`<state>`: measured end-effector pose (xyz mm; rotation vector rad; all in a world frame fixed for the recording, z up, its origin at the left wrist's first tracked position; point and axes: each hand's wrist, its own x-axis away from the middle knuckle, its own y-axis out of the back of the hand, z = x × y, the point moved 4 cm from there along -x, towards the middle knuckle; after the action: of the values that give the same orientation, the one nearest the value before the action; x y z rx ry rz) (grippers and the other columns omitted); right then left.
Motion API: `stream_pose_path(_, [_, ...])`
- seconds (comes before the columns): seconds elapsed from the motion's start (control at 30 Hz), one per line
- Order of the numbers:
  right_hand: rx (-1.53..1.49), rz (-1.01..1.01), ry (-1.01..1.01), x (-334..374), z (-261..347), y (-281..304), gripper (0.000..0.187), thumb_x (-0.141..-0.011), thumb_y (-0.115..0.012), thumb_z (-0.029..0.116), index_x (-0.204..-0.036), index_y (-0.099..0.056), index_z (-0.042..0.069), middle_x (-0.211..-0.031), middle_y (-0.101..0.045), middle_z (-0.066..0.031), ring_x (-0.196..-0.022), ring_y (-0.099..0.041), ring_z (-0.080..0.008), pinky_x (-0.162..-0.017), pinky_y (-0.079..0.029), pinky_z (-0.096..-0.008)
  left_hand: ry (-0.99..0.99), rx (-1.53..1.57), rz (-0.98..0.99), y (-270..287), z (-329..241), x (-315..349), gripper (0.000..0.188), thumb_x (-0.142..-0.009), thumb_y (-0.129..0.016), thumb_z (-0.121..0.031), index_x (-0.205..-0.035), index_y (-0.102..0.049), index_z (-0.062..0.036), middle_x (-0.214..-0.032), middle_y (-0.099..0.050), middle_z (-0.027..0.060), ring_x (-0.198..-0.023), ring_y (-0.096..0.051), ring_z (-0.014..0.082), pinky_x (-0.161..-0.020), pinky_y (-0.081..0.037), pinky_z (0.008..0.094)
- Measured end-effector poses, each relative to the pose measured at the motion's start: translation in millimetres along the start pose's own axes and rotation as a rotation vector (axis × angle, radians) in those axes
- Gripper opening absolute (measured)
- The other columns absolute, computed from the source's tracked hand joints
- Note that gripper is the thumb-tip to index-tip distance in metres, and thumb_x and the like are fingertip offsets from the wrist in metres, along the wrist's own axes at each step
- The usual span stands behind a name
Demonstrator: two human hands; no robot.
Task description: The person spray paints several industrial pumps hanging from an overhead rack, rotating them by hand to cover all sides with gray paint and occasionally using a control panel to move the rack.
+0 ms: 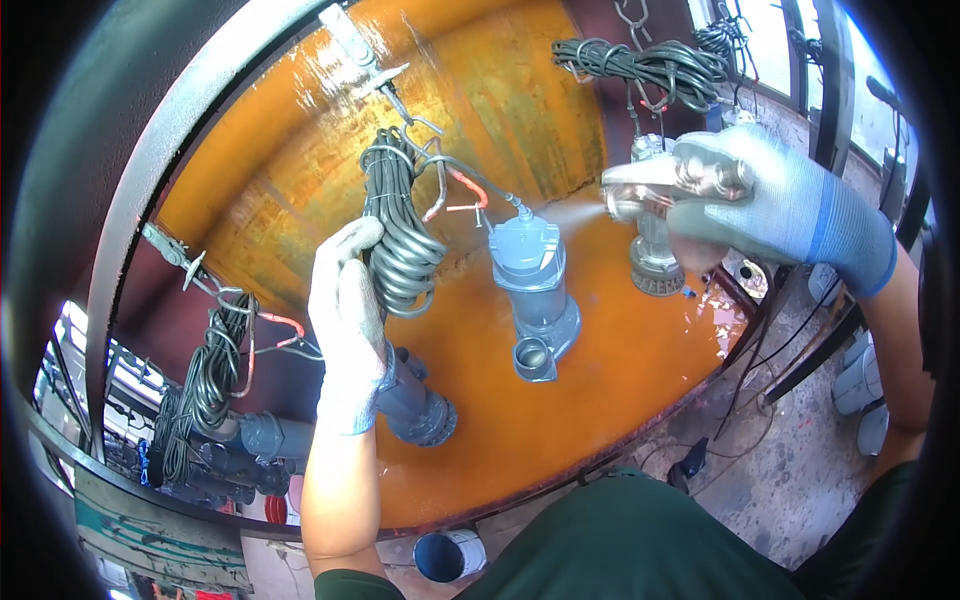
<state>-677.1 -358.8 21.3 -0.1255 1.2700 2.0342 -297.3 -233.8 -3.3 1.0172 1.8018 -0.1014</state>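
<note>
Mist streams from a metal spray gun (640, 190) toward the top of a blue-grey submersible pump (528, 265). My right hand (780, 205), in a pale knit glove with a grey palm, is closed around the gun. The pump hangs upright, its round outlet facing me at the bottom. Left of it, my gloved left hand (345, 290) grips the side of a coiled dark cable (405, 235). That coil hangs from a hook, and its cable runs to the pump's top. A red-sleeved wire end (468, 190) dangles between coil and pump.
An orange-coated spray booth wall (450, 90) curves behind. A bare metallic pump (655, 265) hangs beyond the gun under another cable bundle (650, 62). Another grey pump (420, 405) hangs behind my left wrist, with several more at far left. Buckets (450, 555) stand below.
</note>
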Motion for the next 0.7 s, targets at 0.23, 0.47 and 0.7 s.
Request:
stream_pose_path(0.23, [0.435,0.290,-0.121,-11.9,12.5,6.5,0.057,-0.095,-0.073,0.057,-0.120,-0.071,0.005,-0.097,-0.076,-0.0172,-0.092,-0.076,-0.0360,-0.084,-0.060,-0.0437,-0.058,-0.010,0.028,5.6,4.3,0.6,0.036,-0.109,-0.048,-0.017,-0.131,-0.064,0.0060,-0.136,-0.064,0.0186,-0.132,-0.059,0.0275,-0.119,-0.041,0.0418])
stream_pose_path(0.47, [-0.034,0.192,0.001,-25.3,1.4,-14.2,0.031,-0.097,-0.080,0.034,-0.101,-0.075,0.004,-0.071,-0.074,-0.0067,-0.067,-0.073,-0.0147,-0.063,-0.057,-0.0310,-0.005,-0.003,0.025,3.2,6.2,0.5,0.037,-0.110,-0.048,-0.019,-0.131,-0.064,0.0059,-0.137,-0.065,0.0189,-0.134,-0.058,0.0293,-0.120,-0.039,0.0431])
stream_pose_path(0.7, [-0.055,0.039,-0.174,24.3,-33.7,-13.5,0.032,-0.098,-0.077,0.029,-0.114,-0.073,0.001,-0.083,-0.076,-0.0093,-0.070,-0.071,-0.0126,-0.063,-0.056,-0.0291,-0.041,0.088,0.034,-1.4,15.3,5.9,0.037,-0.110,-0.050,-0.016,-0.136,-0.061,0.0074,-0.140,-0.063,0.0193,-0.135,-0.058,0.0292,-0.121,-0.039,0.0429])
